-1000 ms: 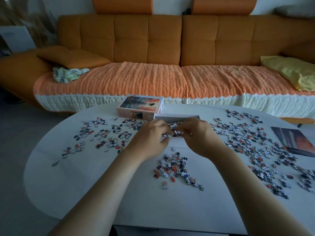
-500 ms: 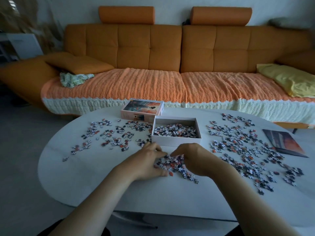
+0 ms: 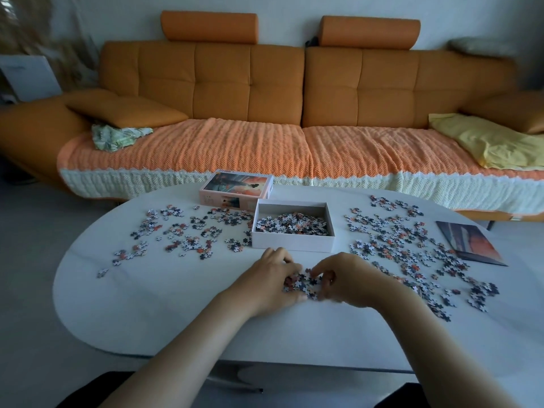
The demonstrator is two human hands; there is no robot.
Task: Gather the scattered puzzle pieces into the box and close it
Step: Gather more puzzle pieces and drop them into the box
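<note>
- Puzzle pieces [image 3: 303, 285], small flat cardboard ones in grey, white and orange, lie in a tight heap on the table just in front of the box, squeezed between my two hands.
- My left hand [image 3: 270, 284] curls its fingers round the heap's left side, and my right hand [image 3: 350, 282] curls round its right side. Both are gripping the puzzle pieces together, because cupped hands carry far more than a pinch would.
- The white rectangular cardboard box [image 3: 291, 245] stands open just beyond my knuckles, partly filled. It is near enough that the lift into it should be short.
- Its picture-printed lid [image 3: 235, 189] lies behind the box's left corner, out of the way until closing time.
- Two wide scatters lie on the pale oval table [image 3: 176, 304]: a left scatter [image 3: 188, 234] beside the box, and a larger right scatter [image 3: 412, 251] that reaches a dark printed sheet [image 3: 468, 242].
- I judge the gathering well short of done. A few pieces at the edges may slip from under my palms as I lift.
</note>
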